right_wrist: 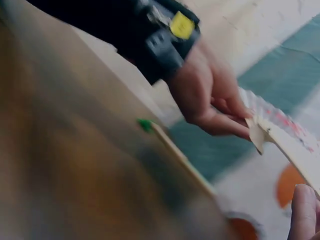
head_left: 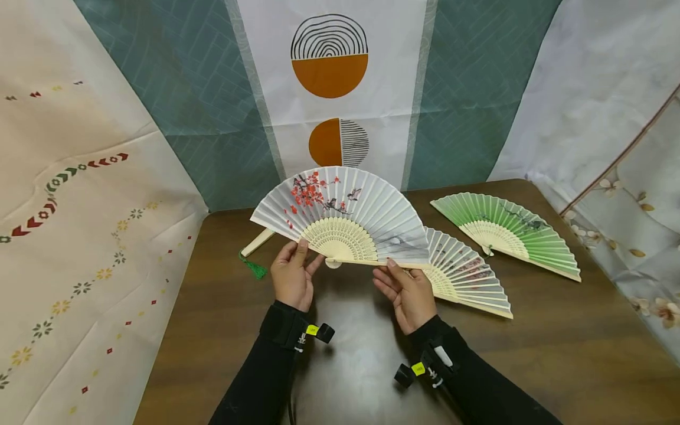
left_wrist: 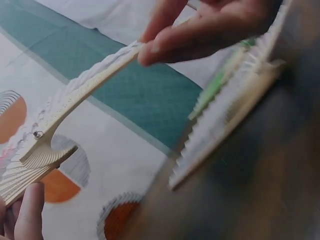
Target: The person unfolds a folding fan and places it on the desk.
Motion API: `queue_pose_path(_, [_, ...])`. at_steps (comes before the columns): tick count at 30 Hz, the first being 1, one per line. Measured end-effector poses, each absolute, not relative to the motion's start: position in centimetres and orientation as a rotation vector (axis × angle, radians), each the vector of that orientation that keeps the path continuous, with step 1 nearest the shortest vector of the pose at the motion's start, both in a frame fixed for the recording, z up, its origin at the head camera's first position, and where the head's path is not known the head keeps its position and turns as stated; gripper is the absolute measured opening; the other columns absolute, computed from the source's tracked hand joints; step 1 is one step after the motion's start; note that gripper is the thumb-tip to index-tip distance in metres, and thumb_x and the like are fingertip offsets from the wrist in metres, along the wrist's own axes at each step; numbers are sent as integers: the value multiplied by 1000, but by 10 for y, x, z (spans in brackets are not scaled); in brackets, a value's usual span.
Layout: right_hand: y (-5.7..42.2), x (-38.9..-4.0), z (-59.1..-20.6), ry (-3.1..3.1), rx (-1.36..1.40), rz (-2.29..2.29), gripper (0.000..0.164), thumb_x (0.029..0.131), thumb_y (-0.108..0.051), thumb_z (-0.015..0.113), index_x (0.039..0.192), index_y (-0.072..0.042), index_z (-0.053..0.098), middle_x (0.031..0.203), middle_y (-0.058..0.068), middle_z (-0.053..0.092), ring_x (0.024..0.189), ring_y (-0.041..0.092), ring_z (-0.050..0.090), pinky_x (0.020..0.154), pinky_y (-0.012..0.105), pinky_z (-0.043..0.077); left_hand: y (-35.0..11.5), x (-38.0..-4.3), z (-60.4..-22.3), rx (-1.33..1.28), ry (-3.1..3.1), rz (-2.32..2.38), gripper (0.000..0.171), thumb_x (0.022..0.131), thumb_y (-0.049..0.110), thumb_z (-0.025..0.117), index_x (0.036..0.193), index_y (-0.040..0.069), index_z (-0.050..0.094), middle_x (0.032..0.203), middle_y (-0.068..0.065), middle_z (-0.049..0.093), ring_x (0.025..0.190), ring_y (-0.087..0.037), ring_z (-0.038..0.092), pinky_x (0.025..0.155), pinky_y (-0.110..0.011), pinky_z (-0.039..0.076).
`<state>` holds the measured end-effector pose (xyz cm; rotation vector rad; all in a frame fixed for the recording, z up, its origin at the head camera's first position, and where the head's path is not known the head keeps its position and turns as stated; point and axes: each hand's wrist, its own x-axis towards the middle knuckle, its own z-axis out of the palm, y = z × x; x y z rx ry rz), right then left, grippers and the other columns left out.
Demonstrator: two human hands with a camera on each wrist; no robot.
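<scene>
An open white folding fan (head_left: 393,221) with red blossoms and pale ribs is held up above the table. My left hand (head_left: 294,277) pinches its left edge near the pivot, thumb in front. On the opposite side, my right hand (head_left: 410,295) pinches the straight outer guard between thumb and fingers. Seen edge-on in the left wrist view, the fan's guard (left_wrist: 95,82) runs between both hands. Behind the right hand lies a second spread fan (head_left: 473,274), whitish with a dark reddish pattern, partly covered by the held one.
Farther right on the brown table (head_left: 531,354) rests a spread green fan (head_left: 549,245). A folded fan (head_left: 258,241) with a green tassel (head_left: 256,270) lies at the left, partly hidden behind the held fan. Patterned cloths (head_left: 202,88) hang behind and at both sides.
</scene>
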<state>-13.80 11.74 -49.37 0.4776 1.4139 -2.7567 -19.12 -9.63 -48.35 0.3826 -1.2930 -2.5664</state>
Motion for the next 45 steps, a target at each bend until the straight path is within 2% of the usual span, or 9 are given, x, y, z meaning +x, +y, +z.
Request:
queue_pose_path(4, [115,-114,-501,1357,497,-2630,18,121,-10,55,119,-7,72,101,1,83,97,11,85,91,28,72,-119,-175,-490,431,-1435,-2569,10,114,2,65,115,2,76,105,-4,66,100,-15,69,80,-32,74])
queue_pose_path(9, [118,-88,-510,1288,457,-2461,21,122,-16,53,121,-8,72,105,-2,83,102,8,84,98,24,70,-144,-151,-500,555,-1623,-2536,13,115,4,65,122,-1,75,104,-2,71,93,-12,73,84,-32,74])
queue_pose_path(17, [134,-64,-522,1199,420,-2293,23,122,-20,55,135,-6,68,115,2,80,108,10,83,104,25,68,-159,-117,-513,695,-1870,-2520,37,115,3,65,145,-18,57,111,-6,76,93,-11,82,87,-30,73])
queue_pose_path(20, [141,-59,-526,1198,404,-2258,31,122,-21,55,144,-1,63,121,5,80,110,12,82,105,26,68,-161,-110,-516,729,-1900,-2526,42,115,1,64,149,-21,53,116,-10,77,94,-10,83,84,-29,73])
queue_pose_path(23, [146,-56,-528,1202,389,-2234,46,123,-24,54,157,7,50,125,6,79,112,12,82,106,27,68,-161,-106,-520,731,-1920,-2537,45,115,0,64,150,-23,50,119,-14,78,93,-12,84,82,-30,73])
queue_pose_path(27, [153,-54,-529,1206,390,-2219,59,123,-25,53,164,15,36,125,6,79,113,12,82,105,26,68,-159,-102,-524,737,-1968,-2555,41,115,1,64,148,-22,53,114,-11,79,91,-13,84,80,-31,74])
queue_pose_path(32, [157,-50,-531,1177,410,-2208,56,124,-24,52,163,13,36,125,6,79,113,13,81,105,29,69,-157,-98,-528,757,-2024,-2569,44,116,2,62,150,-23,52,111,-9,81,89,-14,84,79,-31,74])
queue_pose_path(39, [163,-48,-531,1165,390,-2202,40,124,-24,51,152,4,49,126,5,80,116,13,81,106,35,69,-158,-99,-524,737,-2075,-2576,46,115,0,63,152,-24,51,109,-11,83,87,-14,84,78,-28,73])
queue_pose_path(45, [166,-45,-531,1182,398,-2187,50,125,-25,49,161,8,39,131,7,78,119,14,79,109,43,69,-162,-94,-521,751,-2174,-2547,38,115,1,62,146,-21,61,110,-17,85,88,-15,85,77,-28,73])
